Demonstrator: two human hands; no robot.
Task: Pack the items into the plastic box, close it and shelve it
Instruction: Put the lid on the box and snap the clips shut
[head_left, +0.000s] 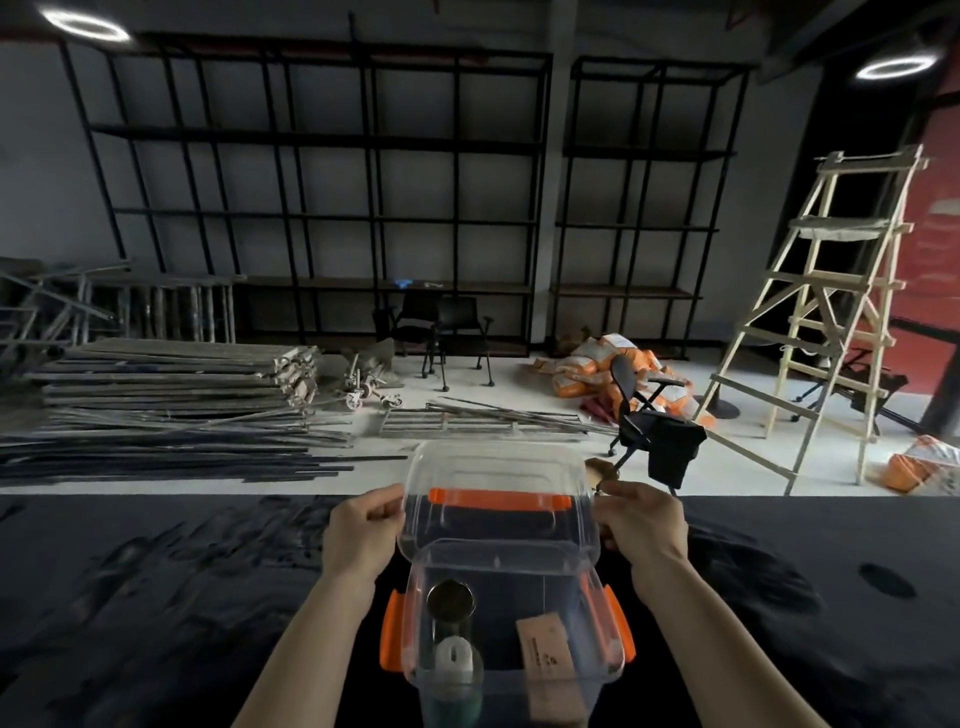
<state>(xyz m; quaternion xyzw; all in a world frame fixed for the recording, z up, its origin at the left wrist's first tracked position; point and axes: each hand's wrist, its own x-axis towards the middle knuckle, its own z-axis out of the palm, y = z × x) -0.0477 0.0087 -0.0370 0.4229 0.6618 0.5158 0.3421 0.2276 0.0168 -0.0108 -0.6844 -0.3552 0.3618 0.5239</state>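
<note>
A clear plastic box with orange side latches stands on the dark table right in front of me. Inside it I see a round metal tin, a white cap on a greenish bottle and a tan cardboard packet. A clear lid with an orange handle is tilted up above the box's far edge. My left hand grips the lid's left edge, and my right hand grips its right edge.
The dark table spreads wide to both sides. Beyond it lie stacked metal bars, black chairs, orange sacks and a wooden ladder. Tall black shelving lines the back wall.
</note>
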